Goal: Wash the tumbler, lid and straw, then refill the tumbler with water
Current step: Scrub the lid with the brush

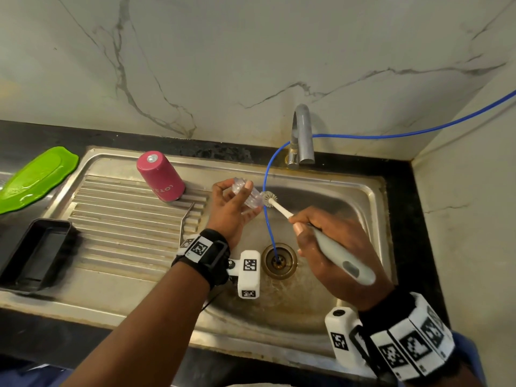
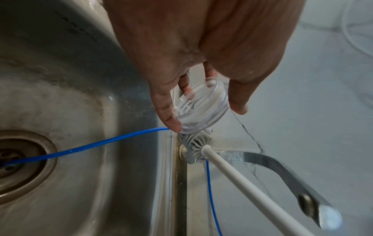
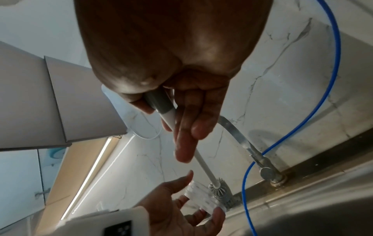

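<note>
My left hand holds the clear plastic lid between thumb and fingers, above the sink's left rim; the lid shows on edge in the left wrist view. My right hand grips the grey handle of a bottle brush, whose round bristle head touches the lid's side. In the right wrist view the brush head sits against the lid. The pink tumbler stands upside down on the drainboard. A metal straw lies on the drainboard ridges.
A steel sink basin with its drain lies below my hands. A blue hose runs from the wall into the drain. The tap stands behind. A green board and a black tray sit at the left.
</note>
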Demonstrator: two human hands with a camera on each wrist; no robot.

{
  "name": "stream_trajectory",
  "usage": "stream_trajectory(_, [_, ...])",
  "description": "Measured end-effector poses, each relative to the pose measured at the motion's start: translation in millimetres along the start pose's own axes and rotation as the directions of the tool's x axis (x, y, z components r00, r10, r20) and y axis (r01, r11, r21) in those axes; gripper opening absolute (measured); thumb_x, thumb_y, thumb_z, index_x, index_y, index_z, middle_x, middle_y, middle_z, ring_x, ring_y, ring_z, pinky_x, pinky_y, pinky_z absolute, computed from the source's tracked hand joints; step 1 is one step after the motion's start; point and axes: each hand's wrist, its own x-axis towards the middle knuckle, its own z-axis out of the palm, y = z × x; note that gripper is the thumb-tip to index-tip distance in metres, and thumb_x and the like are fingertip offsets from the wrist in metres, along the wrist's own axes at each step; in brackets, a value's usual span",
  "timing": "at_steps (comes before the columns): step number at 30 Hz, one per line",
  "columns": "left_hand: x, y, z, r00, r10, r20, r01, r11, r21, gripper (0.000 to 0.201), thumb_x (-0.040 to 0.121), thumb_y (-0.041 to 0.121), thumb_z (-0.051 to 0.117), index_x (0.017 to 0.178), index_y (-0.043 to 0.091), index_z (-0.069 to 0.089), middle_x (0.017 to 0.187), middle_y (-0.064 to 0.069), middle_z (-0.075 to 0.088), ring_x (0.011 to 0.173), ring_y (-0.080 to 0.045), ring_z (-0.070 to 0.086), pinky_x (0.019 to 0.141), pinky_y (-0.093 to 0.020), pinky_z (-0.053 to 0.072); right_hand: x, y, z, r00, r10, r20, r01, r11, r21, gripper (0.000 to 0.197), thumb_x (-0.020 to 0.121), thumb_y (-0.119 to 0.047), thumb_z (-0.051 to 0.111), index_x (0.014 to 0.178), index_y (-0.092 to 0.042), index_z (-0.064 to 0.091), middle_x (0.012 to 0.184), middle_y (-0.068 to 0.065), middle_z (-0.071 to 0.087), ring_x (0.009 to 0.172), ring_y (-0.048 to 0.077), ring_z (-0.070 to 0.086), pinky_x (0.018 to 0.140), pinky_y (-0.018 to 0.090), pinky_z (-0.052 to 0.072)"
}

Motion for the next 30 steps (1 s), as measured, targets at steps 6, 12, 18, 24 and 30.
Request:
stream_trajectory(6, [-17, -28, 9, 0.977, -0.130, 0.171, 0.127, 0.991, 0.030, 0.032, 0.097, 0.027, 0.069, 0.123, 0.023, 0.050, 0.126, -0.013, 0.066, 0.102, -0.029, 0.074, 0.085, -0.046, 0.060, 10, 26, 4, 0.935, 0.338, -0.110, -0.306, 0.923, 0.234, 0.016, 0.108, -0.015, 0.056, 0.107, -0.012, 0.071, 0.080, 0.009, 0.071, 0.067, 0.022, 0.074, 0.060, 0.027, 0.058])
stream_trajectory(12, [-5, -23, 5, 0.980, -0.099, 0.171, 0.092, 0.995, 0.049, 0.043, 0.094, 0.045, 0.070, 0.129, 0.022, 0.057, 0.134, -0.017, 0.066, 0.114, -0.030, 0.066, 0.085, -0.045, 0.057, 1, 15, -4, 0.988, 0.097, -0.121, -0.087, 0.993, 0.083, 0.018, 0.107, -0.021, 0.057, 0.105, -0.008, 0.069, 0.077, 0.002, 0.067, 0.063, 0.022, 0.071, 0.058, 0.045, 0.058])
stream_trajectory(18, [1, -20, 8, 0.989, -0.073, 0.129, 0.061, 0.994, 0.093, 0.053, 0.092, 0.051, 0.064, 0.133, 0.019, 0.056, 0.129, -0.014, 0.066, 0.109, -0.026, 0.064, 0.077, -0.038, 0.055, -7, 4, -2, 0.982, 0.073, -0.174, -0.055, 0.993, 0.107, 0.014, 0.106, -0.017, 0.058, 0.108, -0.011, 0.070, 0.076, 0.001, 0.067, 0.062, 0.022, 0.070, 0.057, 0.047, 0.056])
stream_trajectory(24, [7, -28, 2, 0.988, -0.091, 0.128, 0.077, 0.991, 0.114, 0.040, 0.091, 0.049, 0.066, 0.122, 0.025, 0.057, 0.128, -0.013, 0.062, 0.111, -0.031, 0.061, 0.080, -0.041, 0.055, -6, -1, 7, 0.991, 0.052, -0.125, -0.039, 0.994, 0.105, 0.015, 0.108, -0.017, 0.055, 0.105, -0.008, 0.066, 0.079, -0.005, 0.062, 0.066, 0.024, 0.067, 0.060, 0.047, 0.058])
stream_trajectory(30, [7, -40, -1, 0.983, -0.088, 0.162, 0.063, 0.986, 0.154, 0.033, 0.091, 0.049, 0.066, 0.116, 0.029, 0.057, 0.123, -0.006, 0.062, 0.106, -0.024, 0.060, 0.076, -0.036, 0.054, 3, 1, 2, 0.992, 0.038, -0.120, -0.034, 0.999, 0.034, 0.016, 0.107, -0.017, 0.055, 0.103, -0.007, 0.067, 0.080, -0.005, 0.067, 0.065, 0.018, 0.070, 0.057, 0.042, 0.057])
